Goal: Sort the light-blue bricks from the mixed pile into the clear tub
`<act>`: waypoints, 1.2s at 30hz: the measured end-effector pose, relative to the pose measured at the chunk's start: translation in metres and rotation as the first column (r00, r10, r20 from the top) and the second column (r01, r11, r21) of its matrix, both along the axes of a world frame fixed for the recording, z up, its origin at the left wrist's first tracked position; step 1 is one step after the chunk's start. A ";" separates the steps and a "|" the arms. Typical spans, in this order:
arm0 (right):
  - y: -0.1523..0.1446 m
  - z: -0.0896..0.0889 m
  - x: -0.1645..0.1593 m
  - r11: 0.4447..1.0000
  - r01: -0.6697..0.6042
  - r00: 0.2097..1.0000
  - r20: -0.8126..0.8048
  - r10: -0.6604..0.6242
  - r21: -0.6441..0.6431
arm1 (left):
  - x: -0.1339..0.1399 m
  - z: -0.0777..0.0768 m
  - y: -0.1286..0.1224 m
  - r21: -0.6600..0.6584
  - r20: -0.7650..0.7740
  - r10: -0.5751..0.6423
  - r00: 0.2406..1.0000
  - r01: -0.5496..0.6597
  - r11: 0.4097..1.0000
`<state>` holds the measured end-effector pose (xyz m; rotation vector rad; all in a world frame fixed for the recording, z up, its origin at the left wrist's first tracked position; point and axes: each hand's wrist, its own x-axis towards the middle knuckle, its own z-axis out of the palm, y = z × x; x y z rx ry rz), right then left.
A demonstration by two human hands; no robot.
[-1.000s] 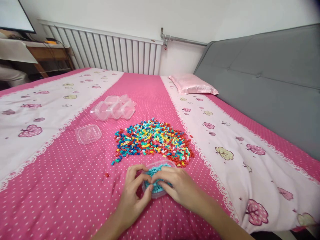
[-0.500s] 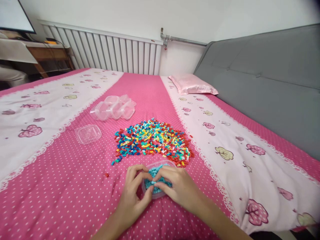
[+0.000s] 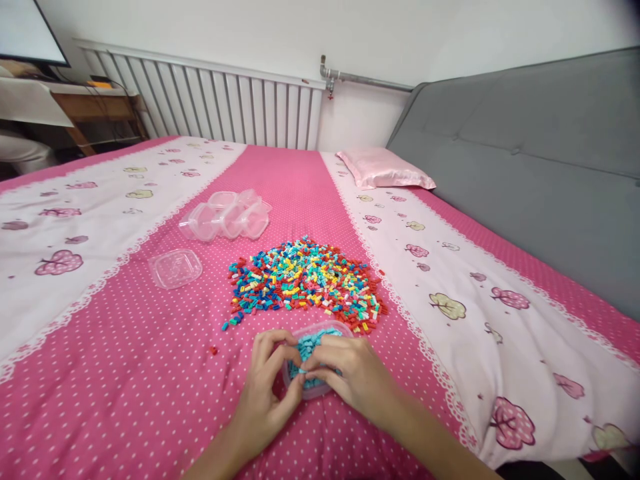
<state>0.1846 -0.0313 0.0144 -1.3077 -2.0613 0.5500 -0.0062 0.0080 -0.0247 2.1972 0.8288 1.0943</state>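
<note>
Both hands meet over a small clear tub (image 3: pixel 320 390) of blue bricks near the bed's (image 3: pixel 125 400) front edge: the left hand (image 3: pixel 267 387) curls at its left rim and the right hand (image 3: pixel 350 373) pinches bricks inside, though its exact hold is unclear. The brick pile (image 3: pixel 305 283) touches the tub's far side, with a lid (image 3: pixel 175 268) and empty tubs (image 3: pixel 227 215) well apart to the far left. Open bedspread lies left and right.

Two hands at a tub of blue bricks on a pink bed

The left hand (image 3: pixel 267 387) and right hand (image 3: pixel 350 373) meet over a clear tub (image 3: pixel 313 363) filled with blue bricks (image 3: pixel 307 347), fingertips pinched together above it. Just beyond lies a heap of mixed bricks (image 3: pixel 305 280). A single lid (image 3: pixel 175 268) sits to the left, with a cluster of empty tubs (image 3: pixel 227 215) farther back. A pink pillow (image 3: pixel 383 169) rests near the grey headboard (image 3: pixel 525 160); a radiator (image 3: pixel 210 100) lines the wall.
</note>
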 end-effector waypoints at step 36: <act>0.004 0.008 0.011 0.999 0.036 0.997 0.070 -0.036 -0.005 | 0.000 -0.002 0.002 -0.008 0.000 -0.021 1.000 0.021 1.000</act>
